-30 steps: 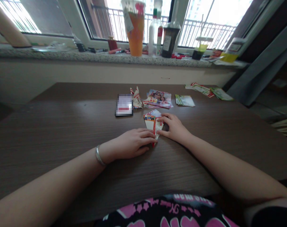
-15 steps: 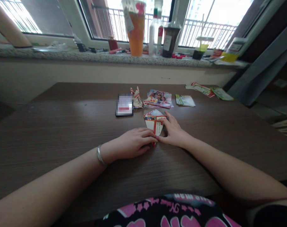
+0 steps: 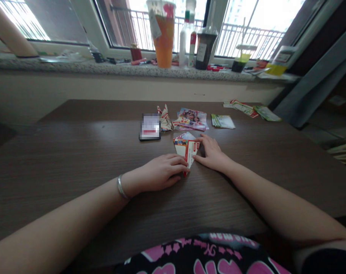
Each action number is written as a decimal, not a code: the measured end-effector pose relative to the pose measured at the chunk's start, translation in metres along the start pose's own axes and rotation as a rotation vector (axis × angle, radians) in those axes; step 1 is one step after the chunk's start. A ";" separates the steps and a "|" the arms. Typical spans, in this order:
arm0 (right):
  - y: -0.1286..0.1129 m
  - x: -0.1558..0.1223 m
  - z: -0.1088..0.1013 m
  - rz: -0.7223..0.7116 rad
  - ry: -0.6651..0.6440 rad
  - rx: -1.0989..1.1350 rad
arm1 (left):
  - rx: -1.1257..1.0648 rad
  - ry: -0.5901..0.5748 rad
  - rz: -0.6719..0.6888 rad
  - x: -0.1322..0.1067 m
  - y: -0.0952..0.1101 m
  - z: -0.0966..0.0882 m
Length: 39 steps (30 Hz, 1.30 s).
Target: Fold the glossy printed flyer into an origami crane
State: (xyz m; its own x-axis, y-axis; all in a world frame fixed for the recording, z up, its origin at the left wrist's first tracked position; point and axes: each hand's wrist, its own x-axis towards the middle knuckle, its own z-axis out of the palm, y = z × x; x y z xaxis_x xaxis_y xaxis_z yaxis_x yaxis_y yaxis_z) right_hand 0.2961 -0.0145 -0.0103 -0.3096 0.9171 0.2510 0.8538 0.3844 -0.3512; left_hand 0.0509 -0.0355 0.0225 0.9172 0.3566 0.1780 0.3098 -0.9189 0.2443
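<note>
A printed paper sheet (image 3: 191,149), folded to a kite shape with its narrow tip toward me, lies flat on the dark wooden table (image 3: 75,160). My left hand (image 3: 167,172) rests palm down over the lower left of the paper, fingers stretched out onto its tip. At the paper's right edge is my right hand (image 3: 211,152), thumb and fingers apart, the fingertips touching that edge. Just beyond the paper stands a folded paper figure (image 3: 166,120) with pointed ends, beside a phone-like device (image 3: 150,127) whose screen is blurred.
Colourful flyers (image 3: 192,118) lie behind the folded paper. Right of them is a small stack of cards (image 3: 223,121), with more paper strips (image 3: 244,108) at the back right. Cups and bottles line the stone windowsill (image 3: 104,68), including a tall orange drink (image 3: 164,42).
My right hand has slid right, off the top of the paper to its edge, uncovering more of the print. My left hand has hardly moved.
</note>
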 end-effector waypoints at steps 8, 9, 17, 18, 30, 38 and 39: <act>0.009 0.009 0.001 0.048 0.064 0.039 | -0.004 0.011 0.021 -0.001 0.001 0.001; 0.009 0.010 0.001 0.059 0.068 0.037 | -0.003 0.008 0.021 -0.001 0.001 0.001; 0.020 0.016 -0.001 0.080 0.067 0.011 | 0.016 -0.006 0.021 0.001 0.002 -0.001; 0.022 0.016 -0.001 0.076 0.067 0.013 | 0.018 -0.006 0.021 0.001 0.003 -0.001; 0.029 0.020 -0.006 0.102 0.088 0.054 | 0.043 0.053 0.058 -0.001 0.006 0.001; 0.035 0.022 -0.010 0.129 0.107 0.053 | 0.083 0.034 0.089 0.004 0.010 -0.004; 0.035 0.023 -0.011 0.128 0.107 0.055 | 0.076 0.038 0.086 0.004 0.010 -0.005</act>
State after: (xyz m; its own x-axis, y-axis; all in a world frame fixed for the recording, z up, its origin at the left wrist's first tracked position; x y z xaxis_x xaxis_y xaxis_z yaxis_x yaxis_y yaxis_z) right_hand 0.3241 0.0187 -0.0069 -0.1513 0.9436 0.2943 0.8582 0.2732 -0.4346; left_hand 0.0571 -0.0427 0.0306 0.9315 0.2808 0.2313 0.2499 -0.9559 0.1542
